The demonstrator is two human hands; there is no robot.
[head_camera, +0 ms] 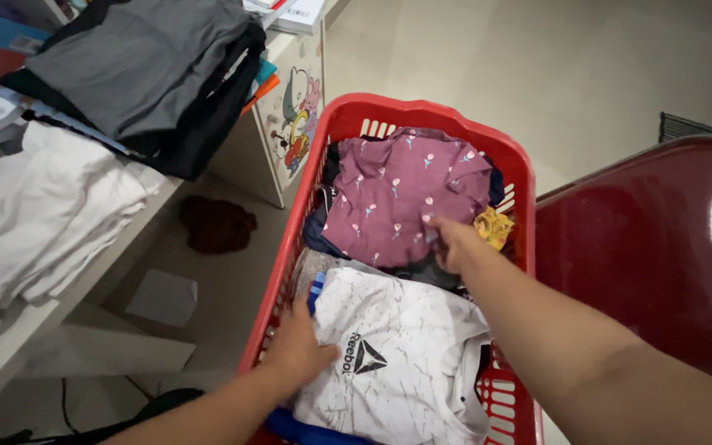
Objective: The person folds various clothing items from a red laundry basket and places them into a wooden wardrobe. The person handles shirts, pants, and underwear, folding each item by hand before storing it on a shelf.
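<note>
Clothes fill the red basket [514,165] almost to the rim, so its bottom and most of its inner walls are hidden; only the slotted wall shows at the top and at the lower right. Its near end is cut off by the lower edge of the view. To the right stands a dark red chair [661,247], seen only in part. On the left, the worktop [10,330] carries a white pile [35,214] and a grey and black pile [158,74], both cut by the frame, so I cannot tell how many pieces each has.

In the basket, the white shirt [405,363] lies nearest, with thin grey marble lines and a dark logo on it. Behind it lies the purple shirt [397,198], printed with small pale flowers. Under these two, dark pieces and a bit of yellow cloth [494,226] show only at the edges and are hard to make out.

The left hand [297,350] rests flat on the left edge of the white shirt, fingers spread loosely; whether it grips the cloth I cannot tell. The right hand [453,243] is closed, pinching the lower hem of the purple shirt.

On the floor lies a small dark red cloth [217,224].
</note>
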